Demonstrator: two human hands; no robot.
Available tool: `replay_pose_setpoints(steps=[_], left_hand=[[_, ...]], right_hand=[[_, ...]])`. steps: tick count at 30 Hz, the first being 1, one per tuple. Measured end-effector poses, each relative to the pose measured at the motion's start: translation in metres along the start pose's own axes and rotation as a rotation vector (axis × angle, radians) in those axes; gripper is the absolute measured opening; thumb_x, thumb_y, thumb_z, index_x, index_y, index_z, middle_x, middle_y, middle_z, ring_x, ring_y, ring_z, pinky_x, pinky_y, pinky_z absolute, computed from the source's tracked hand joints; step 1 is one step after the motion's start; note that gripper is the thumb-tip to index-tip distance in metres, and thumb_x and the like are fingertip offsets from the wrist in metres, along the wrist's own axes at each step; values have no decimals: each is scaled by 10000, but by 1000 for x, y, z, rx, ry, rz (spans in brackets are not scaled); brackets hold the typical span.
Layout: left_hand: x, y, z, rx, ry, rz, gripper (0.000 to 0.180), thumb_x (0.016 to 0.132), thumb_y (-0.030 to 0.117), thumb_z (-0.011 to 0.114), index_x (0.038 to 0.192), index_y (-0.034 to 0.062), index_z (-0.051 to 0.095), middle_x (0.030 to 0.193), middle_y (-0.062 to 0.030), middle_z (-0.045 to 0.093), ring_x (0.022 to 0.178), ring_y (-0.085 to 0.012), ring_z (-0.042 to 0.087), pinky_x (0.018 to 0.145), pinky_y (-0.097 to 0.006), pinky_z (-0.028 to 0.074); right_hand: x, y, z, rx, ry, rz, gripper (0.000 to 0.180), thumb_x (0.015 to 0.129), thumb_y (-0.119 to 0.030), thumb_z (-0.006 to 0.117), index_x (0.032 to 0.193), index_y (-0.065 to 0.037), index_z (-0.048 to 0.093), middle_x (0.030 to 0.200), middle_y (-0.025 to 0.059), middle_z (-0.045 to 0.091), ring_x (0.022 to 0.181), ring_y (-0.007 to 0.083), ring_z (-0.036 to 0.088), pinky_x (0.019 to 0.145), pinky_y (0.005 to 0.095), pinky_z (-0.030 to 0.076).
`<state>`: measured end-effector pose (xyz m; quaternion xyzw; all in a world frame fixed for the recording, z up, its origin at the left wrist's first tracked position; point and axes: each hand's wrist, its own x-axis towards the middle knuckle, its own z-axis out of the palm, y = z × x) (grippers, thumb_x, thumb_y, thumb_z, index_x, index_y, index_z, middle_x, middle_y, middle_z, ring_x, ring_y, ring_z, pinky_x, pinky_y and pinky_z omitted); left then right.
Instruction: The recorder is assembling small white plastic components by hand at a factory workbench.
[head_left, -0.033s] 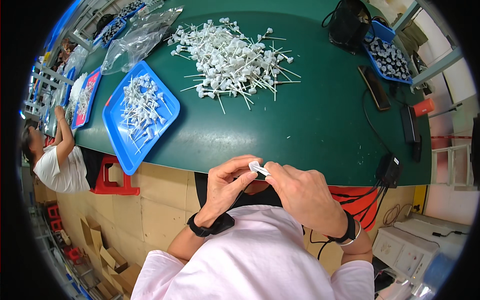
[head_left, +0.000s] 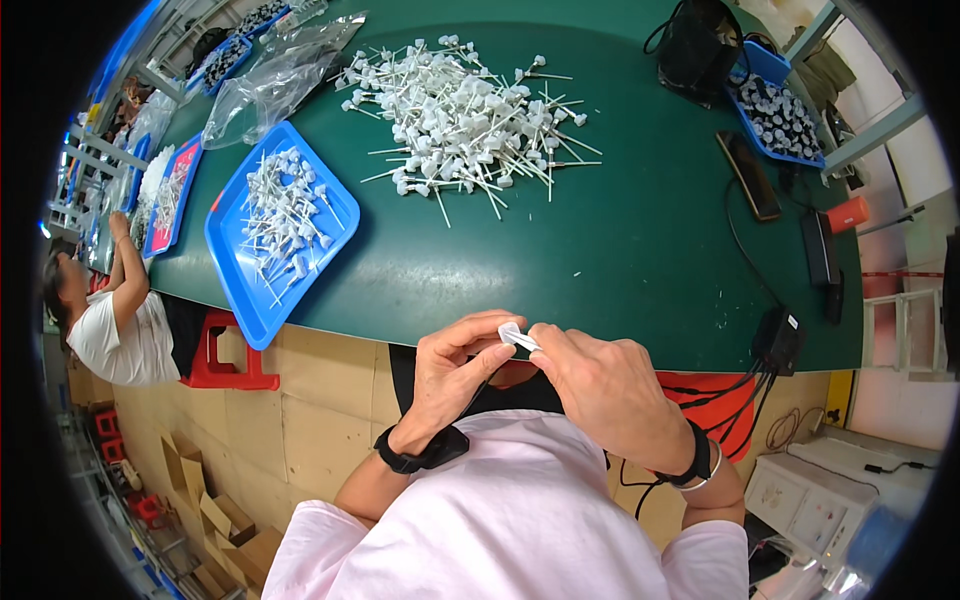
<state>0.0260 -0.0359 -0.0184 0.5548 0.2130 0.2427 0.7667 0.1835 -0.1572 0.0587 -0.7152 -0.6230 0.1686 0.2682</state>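
Note:
Just off the table's near edge, my two hands meet around a small white plastic piece (head_left: 511,333) with a wide head and a thin stem. My left hand (head_left: 457,362) pinches the head between thumb and fingers. From the other side, my right hand (head_left: 610,378) grips the stem end, its fingertips partly hiding it. Farther back lies a large loose pile of similar white-headed sticks (head_left: 470,115). To the left, a blue tray (head_left: 342,205) holds more white-headed sticks.
On the green table (head_left: 440,270) are a crumpled clear bag (head_left: 265,95), a phone (head_left: 747,175), a black pouch (head_left: 695,50) and a blue tray of dark-and-white parts (head_left: 780,115). Black cables (head_left: 735,225) run along the right. A co-worker (head_left: 115,320) sits at the left beside a red stool (head_left: 228,365).

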Motion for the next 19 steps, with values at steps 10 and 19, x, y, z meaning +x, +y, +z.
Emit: replay_pose_setpoints(steps=[10, 19], left_hand=[[0, -2, 0, 23, -11, 8, 272, 910, -3, 687, 1181, -32, 683, 1216, -135, 658, 1039, -179, 654, 905, -305, 549], [-1, 0, -1, 19, -20, -10, 289, 917, 6, 684, 1199, -53, 661, 1234, -169, 638, 1076, -230, 653, 935, -359, 557]], right_hand=[[3, 2, 1, 40, -37, 6, 157, 968, -124, 565, 1021, 24, 569, 725, 165, 652, 566, 337, 650, 494, 430, 506], [2, 2, 0, 32, -10, 20, 154, 961, -127, 579, 1022, 14, 571, 736, 159, 657, 586, 331, 662, 494, 414, 516]])
